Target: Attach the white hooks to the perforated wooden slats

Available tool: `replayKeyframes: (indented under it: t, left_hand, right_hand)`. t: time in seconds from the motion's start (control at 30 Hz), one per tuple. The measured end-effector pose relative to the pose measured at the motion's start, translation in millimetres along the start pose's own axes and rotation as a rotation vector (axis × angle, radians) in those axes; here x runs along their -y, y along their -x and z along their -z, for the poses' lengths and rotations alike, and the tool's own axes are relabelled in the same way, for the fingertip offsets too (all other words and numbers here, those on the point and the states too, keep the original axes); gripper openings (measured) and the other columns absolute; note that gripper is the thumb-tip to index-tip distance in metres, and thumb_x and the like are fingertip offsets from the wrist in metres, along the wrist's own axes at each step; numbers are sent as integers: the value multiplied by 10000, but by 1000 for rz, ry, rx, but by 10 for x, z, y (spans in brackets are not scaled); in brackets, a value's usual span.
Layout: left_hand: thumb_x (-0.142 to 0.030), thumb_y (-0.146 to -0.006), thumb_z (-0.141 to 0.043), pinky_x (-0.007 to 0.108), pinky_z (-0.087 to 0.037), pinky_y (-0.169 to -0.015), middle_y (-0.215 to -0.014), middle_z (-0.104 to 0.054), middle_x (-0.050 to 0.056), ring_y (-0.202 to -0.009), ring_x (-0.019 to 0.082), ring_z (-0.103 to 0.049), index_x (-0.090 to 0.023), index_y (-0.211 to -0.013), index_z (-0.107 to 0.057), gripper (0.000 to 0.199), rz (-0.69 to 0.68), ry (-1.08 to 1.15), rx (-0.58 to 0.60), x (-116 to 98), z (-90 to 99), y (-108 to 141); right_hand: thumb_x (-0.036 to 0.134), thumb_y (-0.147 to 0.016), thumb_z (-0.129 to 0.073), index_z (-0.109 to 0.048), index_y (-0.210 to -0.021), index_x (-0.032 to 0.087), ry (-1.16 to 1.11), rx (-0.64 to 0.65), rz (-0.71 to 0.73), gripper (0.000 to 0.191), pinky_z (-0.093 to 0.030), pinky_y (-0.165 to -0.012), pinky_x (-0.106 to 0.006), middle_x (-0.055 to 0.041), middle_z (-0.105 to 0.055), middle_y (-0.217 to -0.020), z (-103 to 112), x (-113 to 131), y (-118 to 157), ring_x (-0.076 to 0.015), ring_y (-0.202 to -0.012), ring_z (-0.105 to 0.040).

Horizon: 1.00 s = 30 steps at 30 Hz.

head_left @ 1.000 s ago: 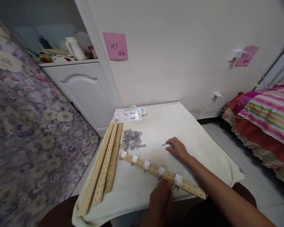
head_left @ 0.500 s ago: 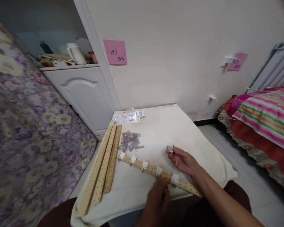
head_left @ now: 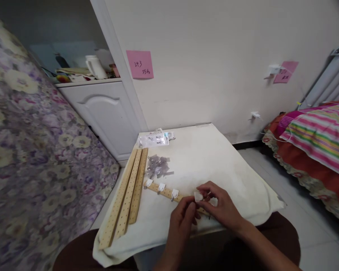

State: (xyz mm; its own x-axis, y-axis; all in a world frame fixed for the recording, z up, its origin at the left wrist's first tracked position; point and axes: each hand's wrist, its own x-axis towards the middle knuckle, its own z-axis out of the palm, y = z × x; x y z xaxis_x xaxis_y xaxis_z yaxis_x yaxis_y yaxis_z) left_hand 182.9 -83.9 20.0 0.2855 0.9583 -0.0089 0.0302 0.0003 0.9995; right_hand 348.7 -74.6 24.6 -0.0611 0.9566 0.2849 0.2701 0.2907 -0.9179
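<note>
A small white adhesive hook is pinched between the fingertips of both my hands, above the near strip. My right hand grips it from the right with curled fingers. From the left, my left hand closes thumb and forefinger at its edge. Beneath them a perforated wooden strip lies slantwise on the cloth, its right part mostly hidden by my hands. White hooks sit spaced along its visible left part. A pile of hooks with clear backing pieces lies beyond the strip's left end.
Three more perforated wooden strips lie side by side along the left of the cloth-covered table. Clear packaging rests at the back left. A floral curtain hangs at left; a bed stands at right.
My right hand has come left and down with the hook. My left hand has risen from the strip to meet it, and both now hold the hook. The view has shifted slightly.
</note>
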Motion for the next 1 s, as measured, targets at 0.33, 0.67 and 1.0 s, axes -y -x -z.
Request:
replayKeyframes:
  t: [0.33, 0.67, 1.0]
  left_hand:
    - [-416, -859, -509, 197, -311, -491, -562, -448, -59, -510, 85, -403, -167, -759, -543, 270, 105, -76, 30, 57, -25, 11]
    - [-375, -840, -498, 218, -280, -534, -570, -419, -53, -570, 101, -382, -176, -656, -504, 271, 44, -349, 119, -4, -151, -6]
    - [-400, -853, -441, 238, -354, -581, -572, -548, -23, -569, 123, -484, -166, -736, -637, 326, 128, -301, 303, 373, -410, 104]
  right_hand:
    - [231, -763, -644, -607, -967, 213, 57, 98, -101, 208, -449, -693, -273, -8, -606, -868, 5, 35, 194, -150, -774, -556]
    - [398, -734, -704, -602, -818, 161, -351, 342, -423, 271, -300, -460, -192, 57, -515, -599, 262, -170, 182, -57, -480, -398]
    - [462, -753, -670, -596, -813, 165, -224, 117, -420, 312, -305, -485, -201, 47, -507, -620, 778, -576, 374, -72, -517, -415]
